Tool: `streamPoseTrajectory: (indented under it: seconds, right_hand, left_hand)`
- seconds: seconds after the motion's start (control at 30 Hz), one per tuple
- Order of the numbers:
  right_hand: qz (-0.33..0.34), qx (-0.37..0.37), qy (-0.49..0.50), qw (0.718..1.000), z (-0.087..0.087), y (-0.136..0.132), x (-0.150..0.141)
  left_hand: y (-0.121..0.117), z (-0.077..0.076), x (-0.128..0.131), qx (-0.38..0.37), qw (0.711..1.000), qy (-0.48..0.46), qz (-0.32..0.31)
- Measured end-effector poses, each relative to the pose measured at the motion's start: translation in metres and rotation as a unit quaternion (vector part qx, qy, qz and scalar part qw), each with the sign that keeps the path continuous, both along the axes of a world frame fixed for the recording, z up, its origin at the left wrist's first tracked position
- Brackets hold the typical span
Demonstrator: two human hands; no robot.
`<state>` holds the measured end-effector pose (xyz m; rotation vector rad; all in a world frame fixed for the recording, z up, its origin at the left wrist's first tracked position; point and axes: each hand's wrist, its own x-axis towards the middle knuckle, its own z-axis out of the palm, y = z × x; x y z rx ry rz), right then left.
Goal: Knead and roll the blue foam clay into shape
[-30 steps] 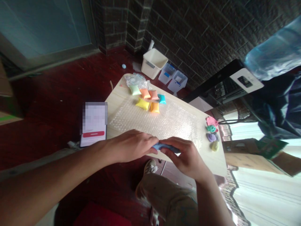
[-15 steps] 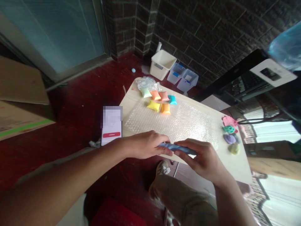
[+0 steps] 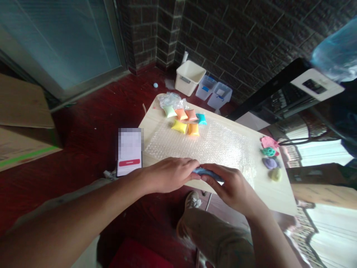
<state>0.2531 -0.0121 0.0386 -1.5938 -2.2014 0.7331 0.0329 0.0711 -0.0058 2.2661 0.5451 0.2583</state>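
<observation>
A grey-blue strip of modelling clay (image 3: 208,173) is held above the near edge of the table, partly hidden by fingers. My left hand (image 3: 175,174) pinches its left end between thumb and fingers. Around its right end, the thumb and fingers of my right hand (image 3: 232,186) are closed. The two hands are close together, fingertips nearly meeting. Beyond them, bubble wrap (image 3: 192,147) covers the middle of the table (image 3: 267,193). On its far side lie several small clay packets, among them a yellow packet (image 3: 179,126), an orange packet (image 3: 193,129) and a blue packet (image 3: 201,119).
A phone (image 3: 129,150) with a lit screen is left of the table. Pink clay (image 3: 269,142), green clay (image 3: 268,151), purple clay (image 3: 270,162) and yellowish clay (image 3: 275,174) line the right edge. A white basket (image 3: 188,80) and clear bins (image 3: 220,97) stand on the floor behind.
My hands have drawn closer together, and less of the clay strip shows between them. The whole view has shifted slightly.
</observation>
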Motion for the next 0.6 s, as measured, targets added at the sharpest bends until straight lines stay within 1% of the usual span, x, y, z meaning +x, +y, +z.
streamPoseTrajectory:
  seconds: [0.07,0.2,0.27,0.43,0.53,0.6]
  right_hand:
    - [0.007,0.005,-0.011,1.0,0.001,-0.001,-0.002]
    - [0.015,0.016,0.01,1.0,0.001,0.001,-0.006]
    - [0.005,0.027,0.028,0.999,-0.002,0.003,-0.005]
    - [-0.006,0.032,0.05,0.998,-0.023,0.008,0.001]
    - [0.009,0.039,0.039,0.998,-0.034,0.013,0.003]
    - [0.023,0.038,0.039,0.998,-0.037,0.017,0.005]
  left_hand:
    - [0.0,-0.002,0.0,0.012,1.0,0.005,0.004]
    - [0.004,-0.004,0.0,-0.05,0.999,-0.013,0.007]
    - [0.006,-0.006,-0.001,-0.057,0.998,-0.03,0.009]
    - [0.01,-0.016,-0.001,-0.011,0.999,-0.035,0.026]
    - [0.012,-0.02,-0.002,-0.024,0.999,-0.026,0.026]
    - [0.015,-0.019,-0.001,-0.037,0.999,-0.014,0.022]
